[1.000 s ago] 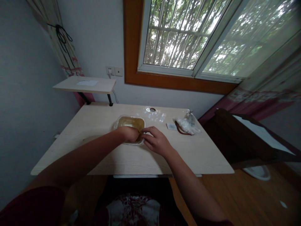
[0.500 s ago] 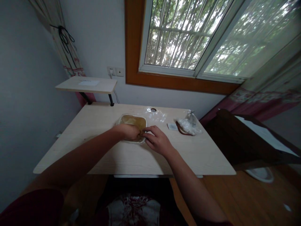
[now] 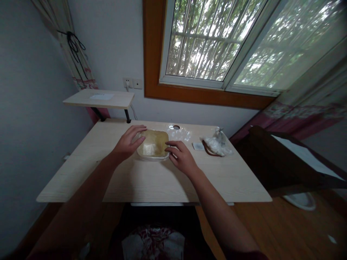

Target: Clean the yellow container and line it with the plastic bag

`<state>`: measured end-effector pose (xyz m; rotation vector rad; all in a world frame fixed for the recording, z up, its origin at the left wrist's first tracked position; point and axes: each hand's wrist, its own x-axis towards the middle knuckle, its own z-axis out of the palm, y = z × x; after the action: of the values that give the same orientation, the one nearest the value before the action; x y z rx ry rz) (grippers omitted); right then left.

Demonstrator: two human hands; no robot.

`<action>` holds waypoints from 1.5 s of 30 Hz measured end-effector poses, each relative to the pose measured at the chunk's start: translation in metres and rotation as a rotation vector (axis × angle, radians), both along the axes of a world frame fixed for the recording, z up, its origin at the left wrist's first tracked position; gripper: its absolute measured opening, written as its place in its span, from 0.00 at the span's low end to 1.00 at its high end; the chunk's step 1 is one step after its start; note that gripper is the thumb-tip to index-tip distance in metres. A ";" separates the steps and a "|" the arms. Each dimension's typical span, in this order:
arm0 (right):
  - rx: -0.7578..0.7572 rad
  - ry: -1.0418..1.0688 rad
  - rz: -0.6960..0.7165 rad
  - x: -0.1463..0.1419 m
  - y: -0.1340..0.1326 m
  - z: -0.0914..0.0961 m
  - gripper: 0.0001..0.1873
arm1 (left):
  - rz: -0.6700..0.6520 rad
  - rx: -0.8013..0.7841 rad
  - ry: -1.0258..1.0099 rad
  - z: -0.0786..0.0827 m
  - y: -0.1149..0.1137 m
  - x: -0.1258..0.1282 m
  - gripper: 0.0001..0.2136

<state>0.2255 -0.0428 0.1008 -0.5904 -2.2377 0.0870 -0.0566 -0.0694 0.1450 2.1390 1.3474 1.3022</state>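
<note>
A shallow, rounded-square clear container [image 3: 153, 145] with brownish contents sits on the light wooden desk [image 3: 135, 180], a pale patch showing in its middle. My left hand [image 3: 128, 142] rests against the container's left side, fingers stretched out and apart. My right hand [image 3: 182, 157] touches its right near corner, fingers extended and loosely curved. Neither hand is wrapped round anything.
A crumpled clear plastic bag [image 3: 216, 144] over a dark band lies at the desk's right rear, a small white square [image 3: 197, 146] beside it. A raised side shelf [image 3: 100, 99] stands at the back left, and a dark wooden piece of furniture [image 3: 284, 162] to the right.
Both hands were together over the container's near edge; my left hand has moved out to its left side and opened, and my right hand has shifted slightly right. The container's inside is now uncovered.
</note>
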 end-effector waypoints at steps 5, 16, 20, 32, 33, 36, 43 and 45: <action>-0.047 0.047 -0.030 -0.004 0.008 -0.004 0.14 | -0.135 -0.185 -0.376 -0.049 0.005 -0.012 0.36; -0.198 0.103 -0.051 -0.009 0.023 -0.008 0.19 | -0.099 -0.360 -0.544 -0.090 0.012 -0.016 0.48; -0.218 0.089 -0.035 -0.010 0.025 -0.007 0.20 | -0.038 -0.387 -0.556 -0.098 0.013 -0.014 0.47; -0.229 0.089 -0.053 -0.009 0.027 -0.004 0.21 | 0.137 -0.420 -0.427 -0.105 -0.002 -0.027 0.26; -0.227 0.088 -0.054 -0.008 0.027 -0.004 0.21 | 0.161 -0.396 -0.429 -0.101 -0.003 -0.027 0.24; -0.209 0.087 -0.069 -0.006 0.029 -0.005 0.20 | 0.208 -0.385 -0.497 -0.088 -0.006 -0.021 0.20; -0.159 0.057 -0.116 -0.002 0.032 -0.004 0.21 | 0.137 -0.633 -0.730 -0.071 -0.007 0.008 0.18; -0.137 0.038 -0.144 0.000 0.032 -0.003 0.21 | 0.095 -0.685 -0.784 -0.072 -0.006 0.013 0.17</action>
<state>0.2250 -0.0110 0.0979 -0.8157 -2.1572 0.1775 -0.0440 -0.0756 0.0727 0.9685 1.2724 1.2534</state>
